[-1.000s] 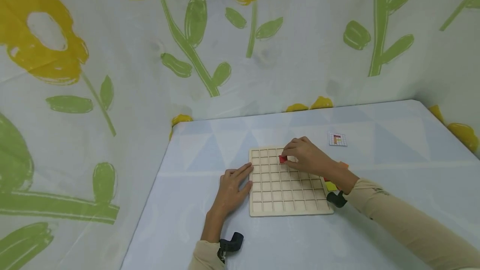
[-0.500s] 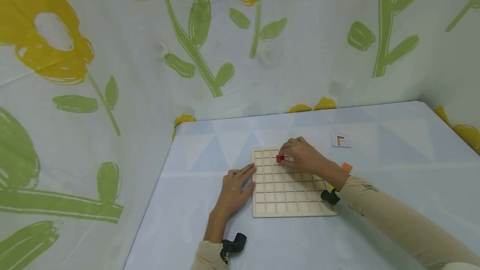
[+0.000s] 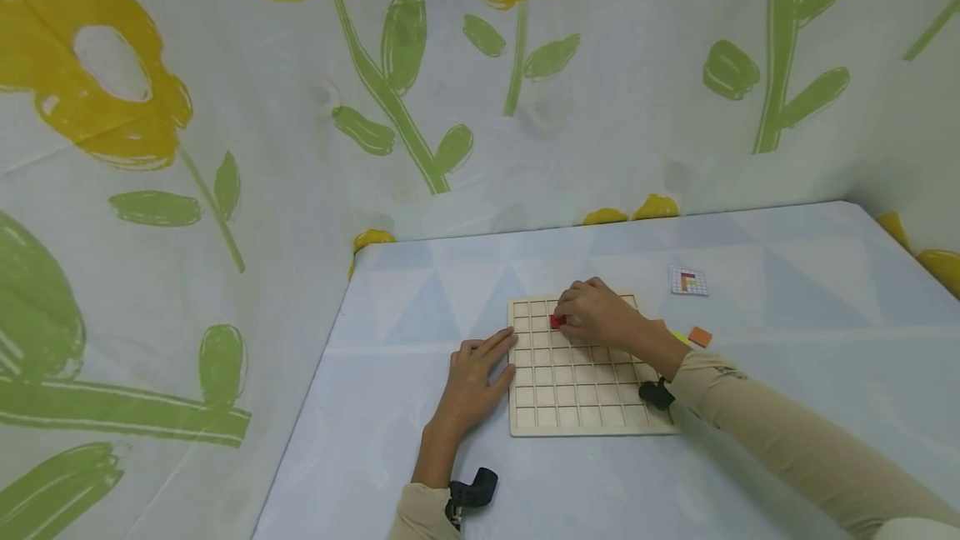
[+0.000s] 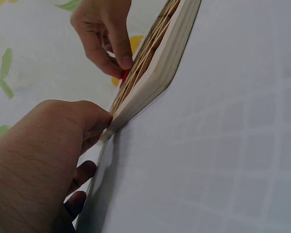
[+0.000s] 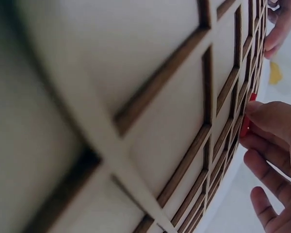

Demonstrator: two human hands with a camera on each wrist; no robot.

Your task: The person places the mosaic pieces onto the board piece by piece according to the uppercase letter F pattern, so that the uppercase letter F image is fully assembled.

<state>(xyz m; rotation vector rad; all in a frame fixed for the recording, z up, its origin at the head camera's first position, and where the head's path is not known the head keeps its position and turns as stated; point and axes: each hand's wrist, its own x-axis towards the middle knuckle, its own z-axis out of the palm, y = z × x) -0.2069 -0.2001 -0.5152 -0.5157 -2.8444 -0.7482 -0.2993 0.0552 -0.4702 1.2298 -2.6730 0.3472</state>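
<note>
A square wooden grid board (image 3: 555,419) lies on the table. Near its far edge, my right hand (image 3: 603,319) pinches a small red tile (image 3: 557,322) between thumb and fingertips. The right wrist view shows this red tile (image 5: 245,125) tilted at the grid's ridges; whether it sits down in a cell I cannot tell. My left hand (image 3: 472,386) rests at the board's left side, fingers extended with the tips touching the edge. In the left wrist view, the thumb of the left hand (image 4: 43,145) meets the board's edge.
Right of the board lie an orange tile (image 3: 701,336) and a yellow tile (image 3: 680,338), the latter partly covered by the right forearm. A small printed pattern card (image 3: 688,281) lies behind them. A flowered curtain (image 3: 600,107) hangs behind the table.
My right hand has shifted the red tile slightly left across the board, by about one cell. The left hand keeps its place at the edge. The head view has turned slightly.
</note>
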